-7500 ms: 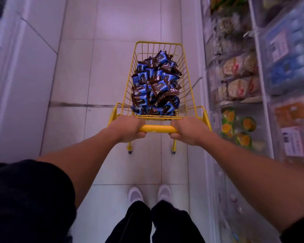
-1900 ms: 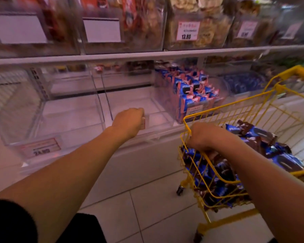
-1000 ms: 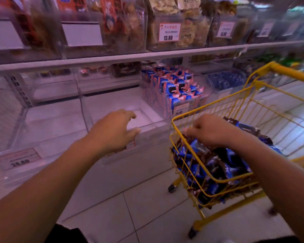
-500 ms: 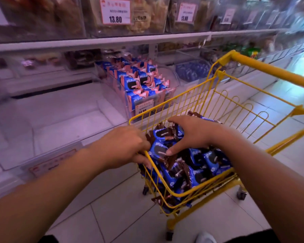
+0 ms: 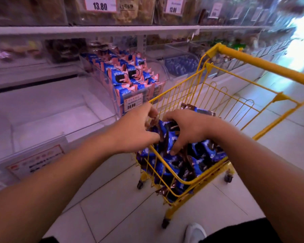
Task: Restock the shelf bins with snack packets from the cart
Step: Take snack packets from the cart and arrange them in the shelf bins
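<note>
A small yellow wire cart (image 5: 239,67) stands on the floor at the right, holding a heap of blue and brown snack packets (image 5: 204,155). Both my hands are inside its near left corner. My left hand (image 5: 137,127) and my right hand (image 5: 184,128) face each other with fingers curled round a bunch of the snack packets between them. To the left, on the low shelf, is a clear bin (image 5: 42,123) with nothing in it. Beside it a clear bin (image 5: 130,79) holds blue and pink packets.
A price tag reading 24.80 (image 5: 132,103) hangs on the filled bin. The upper shelf (image 5: 112,29) carries more clear bins with 13.80 tags. Further bins of blue packets (image 5: 181,65) run to the right. White floor tiles lie below; my shoe (image 5: 195,232) shows at the bottom.
My left hand has left the cart's rim and gone into the cart beside my right hand. Both hands now close on packets. The view has swung right and nearer.
</note>
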